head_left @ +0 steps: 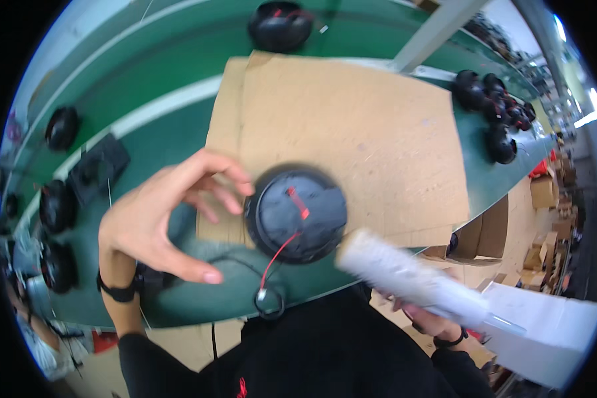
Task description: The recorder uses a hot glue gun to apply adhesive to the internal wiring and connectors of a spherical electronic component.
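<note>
A round black housing (296, 215) with a red wire sits at the front edge of a cardboard sheet (351, 126). The wire ends in a small white connector (261, 294) near the bench edge. My left hand (169, 215) is open at the housing's left side, fingers curved and apart, thumb spread; its fingertips come close to the rim, and I cannot tell if they touch. In my right hand (431, 315) is a long white roll (411, 270), blurred, its far end near the housing's lower right and a thin rod showing at its near end.
The green bench (172, 302) carries black round parts (58, 205) on the left and a cluster of similar ones (501, 109) on the right. Another black part (280, 26) lies at the back. A grey post (441, 33) stands behind the cardboard. Right of the bench is an open carton (484, 232).
</note>
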Available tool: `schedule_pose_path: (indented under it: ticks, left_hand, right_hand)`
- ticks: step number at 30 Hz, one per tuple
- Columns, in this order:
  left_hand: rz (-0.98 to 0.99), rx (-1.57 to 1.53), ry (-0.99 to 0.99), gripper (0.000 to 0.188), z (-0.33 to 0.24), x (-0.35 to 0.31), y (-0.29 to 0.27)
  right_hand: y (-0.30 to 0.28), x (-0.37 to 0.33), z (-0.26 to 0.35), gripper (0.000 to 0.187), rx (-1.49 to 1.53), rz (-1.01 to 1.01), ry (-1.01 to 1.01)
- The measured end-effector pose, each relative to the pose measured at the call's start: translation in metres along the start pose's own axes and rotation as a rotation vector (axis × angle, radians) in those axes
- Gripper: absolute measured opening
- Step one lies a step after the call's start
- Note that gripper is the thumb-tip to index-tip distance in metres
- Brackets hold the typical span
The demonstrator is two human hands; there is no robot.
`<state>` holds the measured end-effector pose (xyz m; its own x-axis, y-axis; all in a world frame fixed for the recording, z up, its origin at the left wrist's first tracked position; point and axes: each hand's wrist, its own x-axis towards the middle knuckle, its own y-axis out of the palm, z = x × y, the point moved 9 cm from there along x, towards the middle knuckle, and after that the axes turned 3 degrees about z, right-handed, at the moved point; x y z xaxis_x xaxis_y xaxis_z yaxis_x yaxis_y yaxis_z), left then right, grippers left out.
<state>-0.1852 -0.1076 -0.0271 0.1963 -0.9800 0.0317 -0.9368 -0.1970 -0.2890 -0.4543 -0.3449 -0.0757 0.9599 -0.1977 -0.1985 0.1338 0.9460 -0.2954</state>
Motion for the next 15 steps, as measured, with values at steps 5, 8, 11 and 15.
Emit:
schedule_pose_path:
  ticks: [5, 8, 11, 15]
  left_hand:
    - [0.004, -0.072, -0.479, 0.057, 0.051, 0.008, 0.011]
    - [0.102, 0.119, -0.342, 0.068, 0.057, 0.020, 0.030]
    - [0.077, 0.062, -0.420, 0.067, 0.063, 0.032, 0.037]
    - [0.033, 0.057, -0.370, 0.065, 0.073, 0.031, 0.033]
  right_hand:
    - [0.021, 0.038, 0.047, 0.021, -0.332, 0.167, -0.461]
    - [0.003, 0.032, 0.056, 0.022, -0.204, 0.081, -0.557]
    - [-0.007, 0.035, 0.024, 0.036, 0.204, 0.129, -0.374]
    - [-0.019, 0.049, -0.023, 0.049, 0.816, 0.066, -0.199]
